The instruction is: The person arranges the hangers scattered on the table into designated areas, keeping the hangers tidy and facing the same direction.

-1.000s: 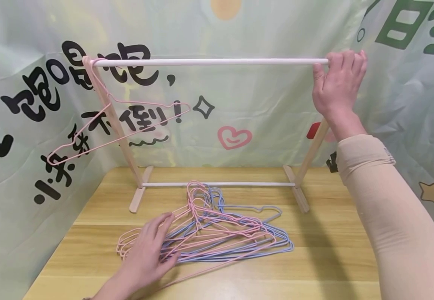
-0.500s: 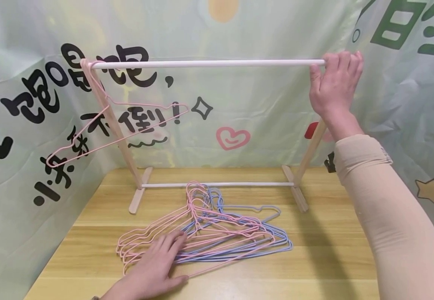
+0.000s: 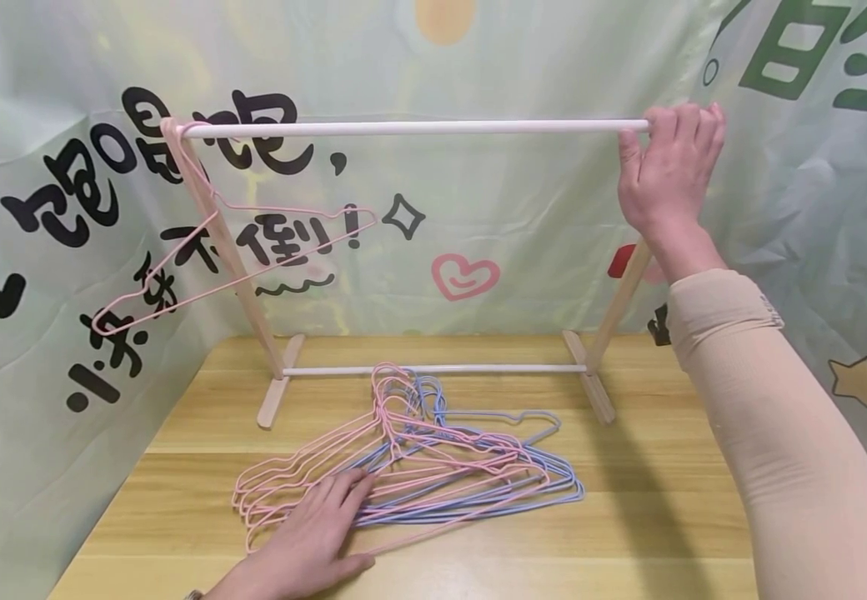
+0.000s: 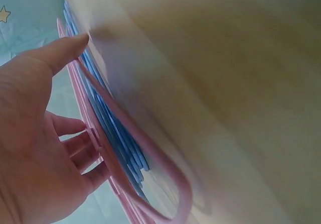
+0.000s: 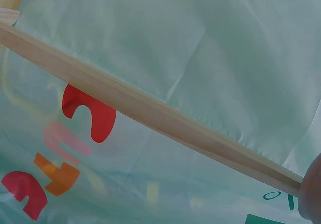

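My left hand (image 3: 306,533) lies over the near left part of a pile of pink hangers (image 3: 306,450) and blue hangers (image 3: 553,500). In the left wrist view, the thumb (image 4: 70,50) is at the bottom bar of the nearest pink hanger (image 4: 160,158), while the other fingers, spread and lightly bent, touch the pink wires behind. My right hand (image 3: 674,167) grips the top right corner of a small clothes rack (image 3: 441,127), fingers over the top and thumb in front, hiding that corner. One pink hanger (image 3: 298,206) hangs at the rack's left end.
The rack's wooden feet (image 3: 600,400) and white lower rod (image 3: 508,367) stand on the wooden table (image 3: 178,500) behind the pile. Some hanger hooks overlap the lower rod. A printed cloth (image 3: 538,208) forms the backdrop.
My left hand has moved right and toward me over the pile, uncovering the pink hangers' left ends, then stayed almost still. My right hand keeps its hold on the rack.
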Action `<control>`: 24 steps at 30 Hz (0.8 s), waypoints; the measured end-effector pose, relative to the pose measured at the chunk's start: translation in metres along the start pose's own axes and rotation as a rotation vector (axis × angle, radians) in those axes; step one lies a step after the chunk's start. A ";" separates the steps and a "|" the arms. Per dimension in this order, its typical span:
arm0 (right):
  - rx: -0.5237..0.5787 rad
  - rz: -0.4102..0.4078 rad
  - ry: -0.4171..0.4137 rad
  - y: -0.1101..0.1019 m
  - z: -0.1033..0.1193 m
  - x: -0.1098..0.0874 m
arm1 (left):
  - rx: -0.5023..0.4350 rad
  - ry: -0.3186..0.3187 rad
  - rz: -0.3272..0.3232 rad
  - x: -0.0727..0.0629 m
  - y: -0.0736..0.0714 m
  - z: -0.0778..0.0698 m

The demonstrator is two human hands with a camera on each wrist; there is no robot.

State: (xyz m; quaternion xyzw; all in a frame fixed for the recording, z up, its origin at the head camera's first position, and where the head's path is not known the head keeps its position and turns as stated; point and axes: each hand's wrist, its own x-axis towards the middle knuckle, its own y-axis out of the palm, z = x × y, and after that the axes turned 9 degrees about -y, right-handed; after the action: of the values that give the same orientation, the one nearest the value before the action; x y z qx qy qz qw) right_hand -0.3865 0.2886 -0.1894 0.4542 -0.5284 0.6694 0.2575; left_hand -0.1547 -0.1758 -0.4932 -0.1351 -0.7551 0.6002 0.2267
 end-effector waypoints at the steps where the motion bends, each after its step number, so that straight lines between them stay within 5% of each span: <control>1: 0.000 -0.002 -0.001 0.000 0.000 0.000 | -0.003 0.000 -0.001 0.000 0.000 0.000; 14: -0.001 -0.020 -0.010 0.000 -0.002 0.000 | -0.089 -0.040 0.013 0.001 -0.003 0.002; 24: 0.002 -0.012 -0.008 0.000 -0.001 0.000 | -0.111 -0.045 -0.049 0.000 -0.006 0.002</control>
State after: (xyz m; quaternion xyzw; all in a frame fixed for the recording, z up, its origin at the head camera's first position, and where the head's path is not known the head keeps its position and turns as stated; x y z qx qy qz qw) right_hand -0.3869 0.2892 -0.1891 0.4601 -0.5262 0.6667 0.2589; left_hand -0.1549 -0.1791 -0.4879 -0.1152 -0.7953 0.5544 0.2165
